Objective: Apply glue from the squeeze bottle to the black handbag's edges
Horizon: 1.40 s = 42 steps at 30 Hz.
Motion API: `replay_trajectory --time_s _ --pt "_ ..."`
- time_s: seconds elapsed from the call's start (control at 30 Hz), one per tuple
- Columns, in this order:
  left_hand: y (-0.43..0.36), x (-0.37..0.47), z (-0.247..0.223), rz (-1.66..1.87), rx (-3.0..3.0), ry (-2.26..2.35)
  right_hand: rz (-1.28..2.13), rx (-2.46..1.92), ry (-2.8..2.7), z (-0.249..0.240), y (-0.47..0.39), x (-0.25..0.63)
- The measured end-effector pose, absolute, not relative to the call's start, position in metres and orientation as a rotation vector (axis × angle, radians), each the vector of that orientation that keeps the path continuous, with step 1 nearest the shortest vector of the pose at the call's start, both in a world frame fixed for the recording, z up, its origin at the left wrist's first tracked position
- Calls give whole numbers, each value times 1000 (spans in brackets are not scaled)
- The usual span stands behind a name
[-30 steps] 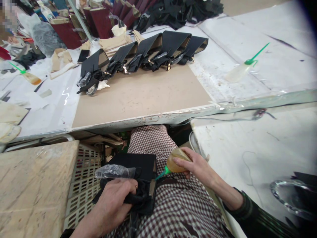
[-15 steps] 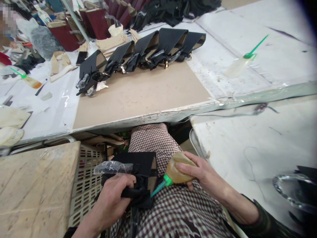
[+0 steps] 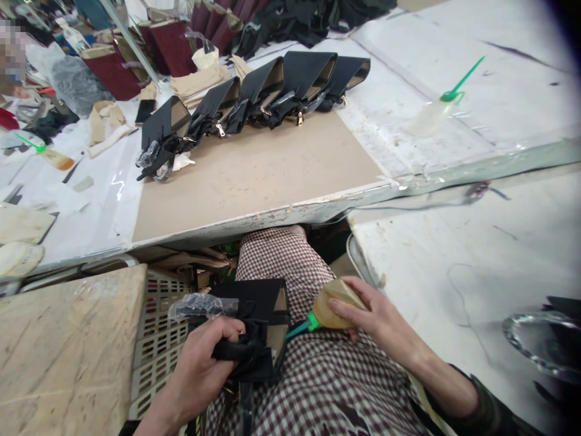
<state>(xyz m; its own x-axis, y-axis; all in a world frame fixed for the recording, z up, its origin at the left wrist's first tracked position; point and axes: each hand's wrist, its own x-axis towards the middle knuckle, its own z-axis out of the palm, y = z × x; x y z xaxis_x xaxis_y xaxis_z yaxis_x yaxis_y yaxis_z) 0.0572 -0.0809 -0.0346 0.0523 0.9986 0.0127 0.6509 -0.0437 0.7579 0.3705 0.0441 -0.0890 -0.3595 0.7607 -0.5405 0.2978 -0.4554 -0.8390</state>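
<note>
On my lap lies a black handbag (image 3: 254, 297) with a tan inside edge facing right. My left hand (image 3: 204, 357) is closed around its black handle, beside a strip of clear plastic wrap (image 3: 202, 307). In my right hand (image 3: 372, 315) is a squeeze bottle (image 3: 333, 304) of yellowish glue, tipped down and to the left. Its green nozzle (image 3: 299, 328) reaches to the bag's open right edge; whether the tip touches cannot be made out. A checked apron (image 3: 327, 375) covers my legs under the bag.
Several similar black bags (image 3: 308, 72) stand in a row on a brown board (image 3: 254, 175) on the table. Other squeeze bottles (image 3: 436, 112) lie to the right and far left. A plastic crate (image 3: 157, 339) and a worn board (image 3: 63, 345) are at my left, a white side table (image 3: 431, 254) at my right.
The glue bottle has moved slightly right and up, and its nozzle now sits higher along the bag's edge. My left hand still grips the bag's handle, with the bag turned slightly.
</note>
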Motion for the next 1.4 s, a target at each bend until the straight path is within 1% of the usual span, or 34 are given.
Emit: replay_trajectory --time_s 0.13,0.33,0.4,0.57,0.7,0.83,0.97,1.03,1.1,1.2,1.4 --pt "-78 57 -34 777 1755 1651 1700 -1641 -1535 -103 49 369" --pt "-77 54 -36 791 1732 1650 1452 -1618 -1732 -107 45 368" --pt "-76 54 -37 808 1722 1642 1537 -1572 -1683 -100 44 368" --pt "-72 51 -35 847 1577 1657 1983 -1320 -1237 -83 46 367" --pt "-64 33 -24 923 1311 1707 2082 -1093 -868 -77 50 356" --pt "-52 4 -6 1071 1025 1661 2075 -991 -791 -56 55 338" --pt "-43 -19 14 1217 801 1513 1926 -1039 -841 -29 60 323" --pt "-41 -24 17 1277 721 1443 1790 -1045 -961 -21 64 316" --pt "-38 -27 14 1307 670 1401 1596 -987 -1162 -16 68 310" --pt "-34 -30 0 1312 637 1391 1328 -788 -1393 -5 71 297" --pt "-31 -28 -18 1288 589 1377 1018 -547 -1660 11 69 275"
